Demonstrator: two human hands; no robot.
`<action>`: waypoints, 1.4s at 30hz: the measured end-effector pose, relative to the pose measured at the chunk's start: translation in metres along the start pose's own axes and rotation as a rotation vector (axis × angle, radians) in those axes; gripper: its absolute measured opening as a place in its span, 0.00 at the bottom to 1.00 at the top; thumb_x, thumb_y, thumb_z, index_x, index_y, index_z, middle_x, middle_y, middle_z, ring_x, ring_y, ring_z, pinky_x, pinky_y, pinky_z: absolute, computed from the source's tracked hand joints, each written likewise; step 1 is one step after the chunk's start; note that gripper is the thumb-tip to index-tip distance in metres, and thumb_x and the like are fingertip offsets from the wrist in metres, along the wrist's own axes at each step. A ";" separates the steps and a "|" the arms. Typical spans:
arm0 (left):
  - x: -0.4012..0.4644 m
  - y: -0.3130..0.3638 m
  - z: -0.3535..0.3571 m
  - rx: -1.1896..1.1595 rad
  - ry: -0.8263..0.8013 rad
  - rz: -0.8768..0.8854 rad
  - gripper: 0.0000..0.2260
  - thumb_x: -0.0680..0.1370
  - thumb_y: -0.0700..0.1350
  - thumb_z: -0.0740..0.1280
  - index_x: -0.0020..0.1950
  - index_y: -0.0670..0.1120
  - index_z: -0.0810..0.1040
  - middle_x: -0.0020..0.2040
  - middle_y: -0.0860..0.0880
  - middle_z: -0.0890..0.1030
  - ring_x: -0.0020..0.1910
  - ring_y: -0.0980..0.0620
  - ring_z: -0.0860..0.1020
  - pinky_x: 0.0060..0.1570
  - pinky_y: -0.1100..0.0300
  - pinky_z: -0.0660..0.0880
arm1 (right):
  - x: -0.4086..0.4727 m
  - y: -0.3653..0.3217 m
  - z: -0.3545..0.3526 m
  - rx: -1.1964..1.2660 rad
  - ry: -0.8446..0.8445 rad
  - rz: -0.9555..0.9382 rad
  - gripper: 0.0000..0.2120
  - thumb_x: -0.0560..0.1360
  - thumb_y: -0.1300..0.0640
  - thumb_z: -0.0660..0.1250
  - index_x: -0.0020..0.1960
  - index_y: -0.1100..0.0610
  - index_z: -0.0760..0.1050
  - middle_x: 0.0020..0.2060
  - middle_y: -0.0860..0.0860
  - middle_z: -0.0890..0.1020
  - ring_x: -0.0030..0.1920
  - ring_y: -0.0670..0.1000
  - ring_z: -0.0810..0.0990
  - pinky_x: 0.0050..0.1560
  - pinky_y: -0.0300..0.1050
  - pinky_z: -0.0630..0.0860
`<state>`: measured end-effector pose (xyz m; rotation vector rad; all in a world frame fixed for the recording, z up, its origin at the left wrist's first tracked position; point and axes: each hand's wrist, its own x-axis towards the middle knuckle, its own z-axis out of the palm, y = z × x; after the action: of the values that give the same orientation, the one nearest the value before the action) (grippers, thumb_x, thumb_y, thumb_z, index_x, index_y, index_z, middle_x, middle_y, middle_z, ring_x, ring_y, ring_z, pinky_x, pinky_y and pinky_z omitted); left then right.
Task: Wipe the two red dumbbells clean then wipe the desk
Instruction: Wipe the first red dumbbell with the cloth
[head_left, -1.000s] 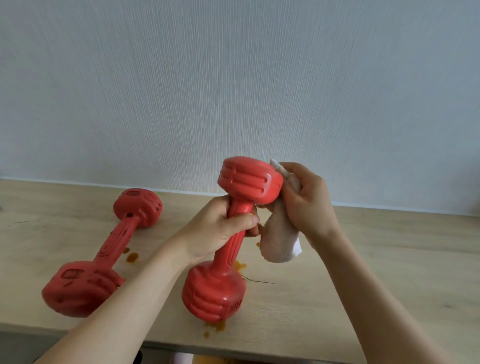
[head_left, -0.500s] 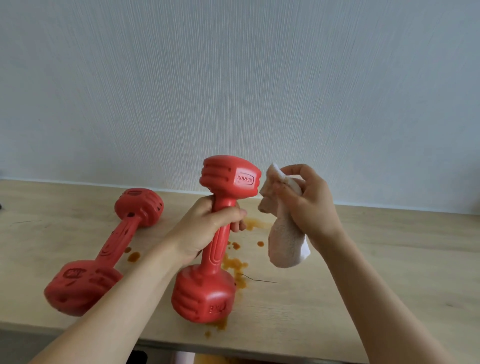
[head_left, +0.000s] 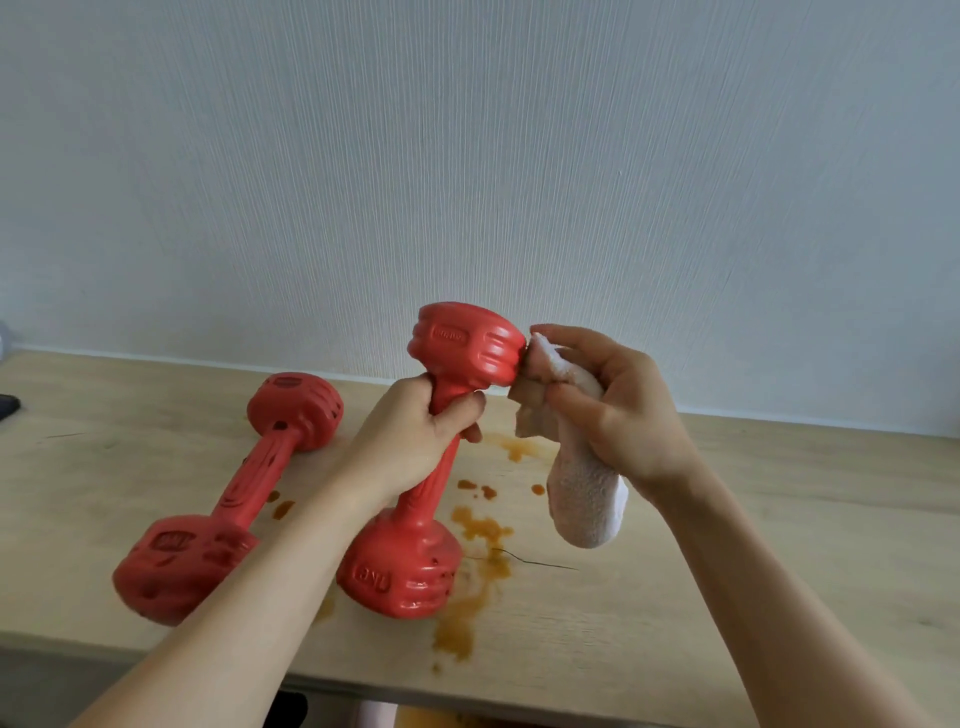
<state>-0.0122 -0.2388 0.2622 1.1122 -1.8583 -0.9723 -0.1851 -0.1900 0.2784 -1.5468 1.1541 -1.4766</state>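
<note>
2 risks: left hand (head_left: 415, 441) wraps the upright red plastic dumbbell (head_left: 431, 457) handle, right hand (head_left: 618, 410) clutches the white terry cloth (head_left: 582, 499) (stained); pushing may topple it into brown spills (head_left: 480, 530).

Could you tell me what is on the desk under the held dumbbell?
Brown stains spread on the desk around the held dumbbell; whatever lies directly beneath its lower head is hidden.

Soft, even daylight fills my view, bright without harsh glare. Only faint shadows lie on the desk (head_left: 753, 545) under my arms. The near end of the lying dumbbell (head_left: 182, 566) looks smeared by blur. The wide lens bends the desk's far edge, and fine detail is soft.
</note>
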 end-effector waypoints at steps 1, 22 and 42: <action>0.000 0.000 0.000 -0.030 0.008 -0.024 0.08 0.77 0.45 0.65 0.37 0.46 0.77 0.29 0.57 0.80 0.33 0.61 0.77 0.38 0.64 0.70 | -0.001 -0.002 0.002 -0.037 0.011 0.005 0.18 0.69 0.64 0.64 0.58 0.62 0.70 0.42 0.54 0.84 0.35 0.55 0.84 0.38 0.50 0.81; -0.004 -0.005 0.012 -0.413 -0.003 -0.112 0.08 0.77 0.37 0.64 0.39 0.42 0.75 0.29 0.50 0.73 0.30 0.57 0.76 0.58 0.41 0.74 | -0.014 0.020 0.031 -0.734 0.447 -0.528 0.13 0.77 0.59 0.61 0.56 0.55 0.81 0.52 0.53 0.80 0.44 0.58 0.77 0.41 0.52 0.74; -0.003 -0.007 0.010 -0.380 0.017 -0.057 0.07 0.77 0.36 0.64 0.38 0.42 0.75 0.27 0.52 0.76 0.30 0.56 0.77 0.49 0.50 0.77 | -0.007 0.019 0.030 -0.659 0.369 -0.505 0.10 0.77 0.62 0.63 0.55 0.58 0.79 0.48 0.53 0.78 0.44 0.58 0.78 0.41 0.56 0.76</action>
<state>-0.0175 -0.2358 0.2511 0.9408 -1.5493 -1.2805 -0.1580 -0.1933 0.2556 -2.1895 1.6663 -1.8798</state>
